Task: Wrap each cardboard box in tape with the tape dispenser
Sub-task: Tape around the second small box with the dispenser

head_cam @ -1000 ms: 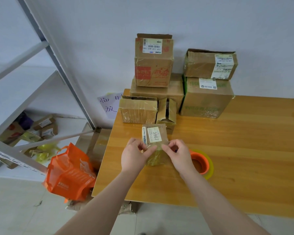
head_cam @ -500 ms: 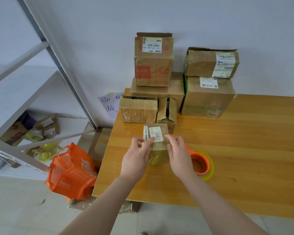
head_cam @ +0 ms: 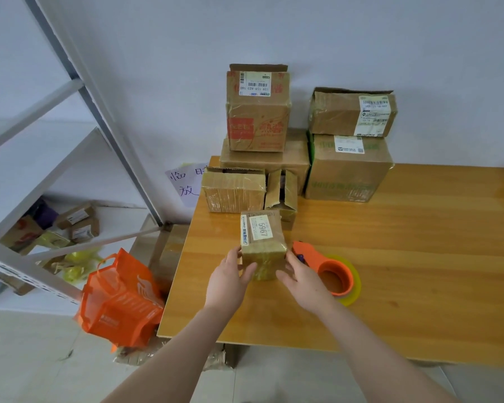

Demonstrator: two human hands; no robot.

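Note:
A small cardboard box (head_cam: 262, 241) with a white label reading 5967 stands on the wooden table (head_cam: 405, 257), its front face glossy with tape. My left hand (head_cam: 230, 279) grips its left side, thumb across the front. My right hand (head_cam: 301, 276) holds its right side, fingers wrapped against the box. The orange tape dispenser (head_cam: 329, 271) with a yellowish tape roll lies on the table just right of my right hand. No hand touches it.
Several cardboard boxes (head_cam: 258, 112) are stacked against the wall at the table's back. A small open box (head_cam: 282, 196) sits right behind the held one. An orange bag (head_cam: 120, 301) hangs by the table's left edge, beside a white metal shelf (head_cam: 41, 170).
Both hands slid from the box's upper part down to its lower sides. The box now stands a little farther back, showing its label more fully.

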